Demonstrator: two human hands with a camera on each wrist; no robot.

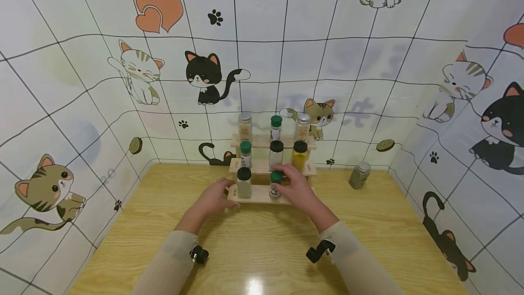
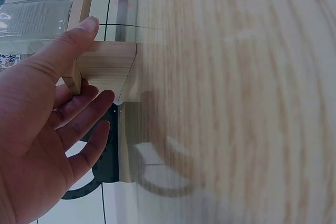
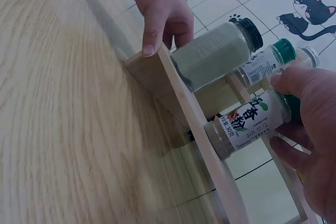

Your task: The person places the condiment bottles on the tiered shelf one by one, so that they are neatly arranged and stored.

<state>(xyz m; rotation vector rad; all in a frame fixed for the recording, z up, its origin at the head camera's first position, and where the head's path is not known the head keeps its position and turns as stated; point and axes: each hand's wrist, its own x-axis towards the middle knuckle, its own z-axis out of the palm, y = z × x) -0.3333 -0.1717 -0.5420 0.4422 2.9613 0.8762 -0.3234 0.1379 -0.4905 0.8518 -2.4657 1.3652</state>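
A three-tier wooden spice rack (image 1: pixel 259 191) stands at the back of the table. My left hand (image 1: pixel 214 198) holds the left end of its lowest shelf, thumb along the front edge and fingertips behind the board (image 2: pixel 73 80). On that shelf, my right hand (image 1: pixel 299 189) pinches a green-capped spice shaker (image 3: pixel 251 121) between thumb and fingers. The shaker's base is right at the shelf, and its white label with dark characters faces outward. Left of it stands a black-capped glass jar (image 1: pixel 244 187) with pale contents, close to my left hand.
The middle tier bears a green-capped shaker (image 1: pixel 245 156), a black-capped jar (image 1: pixel 276 156) and a yellow-filled jar (image 1: pixel 299 158). Two silver-capped jars flank a green-capped shaker (image 1: pixel 276 126) on top. A grey-lidded jar (image 1: pixel 360 176) stands on the table at right, before the cat-patterned backdrop.
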